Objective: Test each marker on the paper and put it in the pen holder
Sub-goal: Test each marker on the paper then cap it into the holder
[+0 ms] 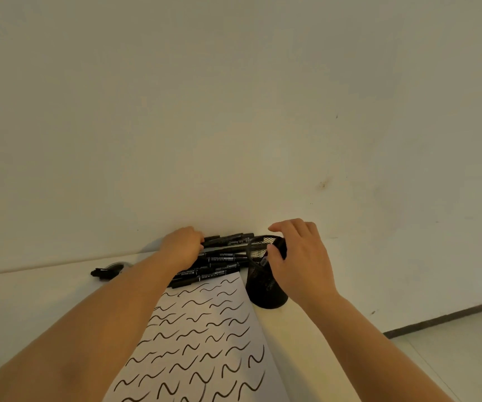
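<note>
A person is leaning over a pale desk that is butting against a plain wall, both bare forearms reaching forward. The left hand is resting on the far end of a pile of black markers, its fingers curling down over the marker barrels near the wall; whether they are actually gripping one cannot be told. The markers are lying roughly side by side, crosswise, at the far edge of a sheet of paper, partly overlapping it. The paper is stretching from the pile back toward the person and is carrying rows of short black wavy test strokes across nearly all of its visible surface.

The right hand is hovering over the black mesh pen holder, which is standing upright just beside the right edge of the paper and touching the near end of the marker pile. The thumb and fingers of this hand are pinching a marker whose light-coloured tip is sitting inside the holder's open rim, so the hand is closing narrowly around it.

To the left, well apart from the pile, a small black object is lying on the desk next to a round clear item; both are too small to identify. At the lower right a strip of floor is showing.
</note>
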Demonstrator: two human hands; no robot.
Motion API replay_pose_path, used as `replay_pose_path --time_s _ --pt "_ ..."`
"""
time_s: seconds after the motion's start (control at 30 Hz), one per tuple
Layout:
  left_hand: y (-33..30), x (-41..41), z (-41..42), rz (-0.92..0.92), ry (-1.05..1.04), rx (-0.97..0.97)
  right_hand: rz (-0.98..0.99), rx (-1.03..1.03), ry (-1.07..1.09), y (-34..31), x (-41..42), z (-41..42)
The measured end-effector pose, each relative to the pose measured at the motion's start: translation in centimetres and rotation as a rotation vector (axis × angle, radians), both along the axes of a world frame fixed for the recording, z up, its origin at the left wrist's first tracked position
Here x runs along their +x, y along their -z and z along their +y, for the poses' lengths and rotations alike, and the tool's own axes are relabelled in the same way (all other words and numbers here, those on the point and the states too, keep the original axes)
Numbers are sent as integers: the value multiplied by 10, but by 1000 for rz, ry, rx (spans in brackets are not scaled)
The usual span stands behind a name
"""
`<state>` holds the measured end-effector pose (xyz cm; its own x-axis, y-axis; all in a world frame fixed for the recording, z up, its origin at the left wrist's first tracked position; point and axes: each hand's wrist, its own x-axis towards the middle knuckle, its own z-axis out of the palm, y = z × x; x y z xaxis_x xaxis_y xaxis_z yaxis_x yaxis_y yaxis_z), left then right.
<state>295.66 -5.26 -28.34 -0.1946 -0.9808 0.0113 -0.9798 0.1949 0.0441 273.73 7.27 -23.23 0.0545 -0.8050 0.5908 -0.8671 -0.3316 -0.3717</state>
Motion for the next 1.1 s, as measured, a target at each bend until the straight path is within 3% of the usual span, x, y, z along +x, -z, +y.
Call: replay_pose_path --time_s 0.13,0.2,0.27,0.33,0.47,0.6,0.73,0.83,1.1 --pt "-16 5 24 124 41 -143 31 -251 -45 -7 5 25" --pt "-27 5 47 196 52 -189 -64 -288 -122 -5 11 44" --pt "-36 4 80 219 63 -277 -303 -150 -169 4 21 64" --pt "-40 4 120 271 76 -361 -552 117 -184 12 32 77" --pt "-36 7 197 407 136 -323 -943 639 -382 24 56 97" --pt "-24 20 248 440 208 -260 -1242 778 -412 33 72 114" --pt "-24 31 272 346 306 -373 -1273 940 -457 33 82 127" --pt "-25 26 282 298 307 -419 -1301 935 -478 31 86 132" --pt "-29 26 299 883 121 138 -1012 785 -613 26 80 137"
